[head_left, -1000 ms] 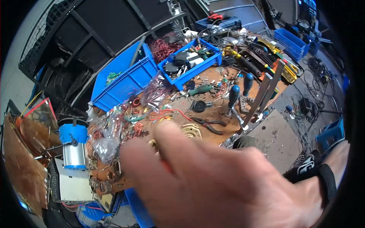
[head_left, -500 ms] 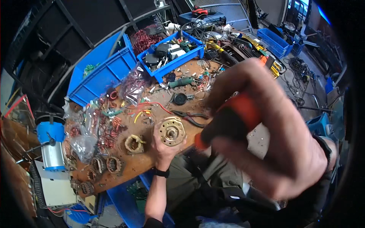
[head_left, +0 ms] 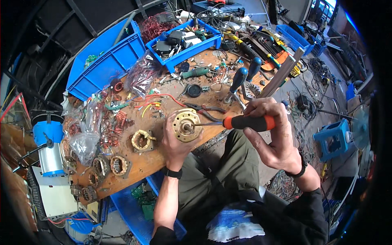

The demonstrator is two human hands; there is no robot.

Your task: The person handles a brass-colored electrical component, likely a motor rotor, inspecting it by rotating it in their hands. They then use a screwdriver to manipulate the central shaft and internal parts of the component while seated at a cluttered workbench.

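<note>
Over the near edge of the worktop [head_left: 143,163], the brass part [head_left: 187,125] is held in the left hand [head_left: 174,149], shaft side facing up; whether it touches the wood I cannot tell. The right hand's [head_left: 281,149] grip is closed around the screwdriver [head_left: 250,122], its blade reaching the part's middle. Under a hard push, the tip might skid off the round metal into the left fingers. A slack left grip could drop the part past the edge. Just beyond, the pliers [head_left: 203,109] might get knocked.
</note>
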